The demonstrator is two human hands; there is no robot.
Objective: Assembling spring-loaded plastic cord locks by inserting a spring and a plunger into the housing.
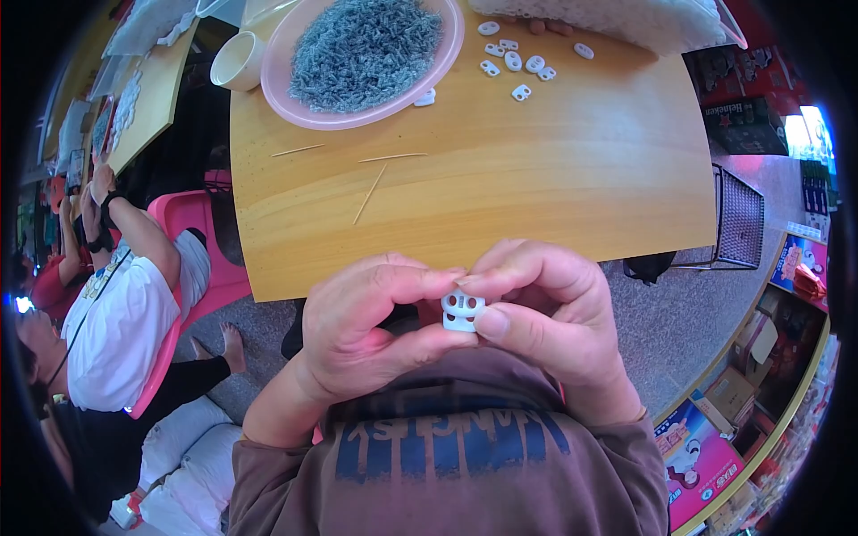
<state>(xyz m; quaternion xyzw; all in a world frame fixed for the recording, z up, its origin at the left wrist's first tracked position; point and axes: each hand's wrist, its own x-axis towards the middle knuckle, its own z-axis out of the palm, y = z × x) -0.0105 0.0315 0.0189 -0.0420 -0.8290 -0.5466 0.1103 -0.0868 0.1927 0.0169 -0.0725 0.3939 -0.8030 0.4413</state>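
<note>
Just off the table's near edge, my left hand (pixel 371 322) and my right hand (pixel 545 317) pinch a small white plastic cord lock (pixel 461 323) between thumbs and fingertips. The cord lock has two pairs of dark round holes, one above the other. Its top and sides are partly hidden by my fingers. At the far left of the table stands a pink basin (pixel 275 82) heaped with small metal springs (pixel 362 58). Several white plastic cord lock parts (pixel 512 62) lie scattered at the far right.
Three toothpicks (pixel 370 194) lie on the wooden table (pixel 554 179). A cream cup (pixel 237 62) is beside the basin, and a large bag of white parts (pixel 617 22) at the back. A person in a white shirt (pixel 125 304) sits at left on a pink chair (pixel 228 281).
</note>
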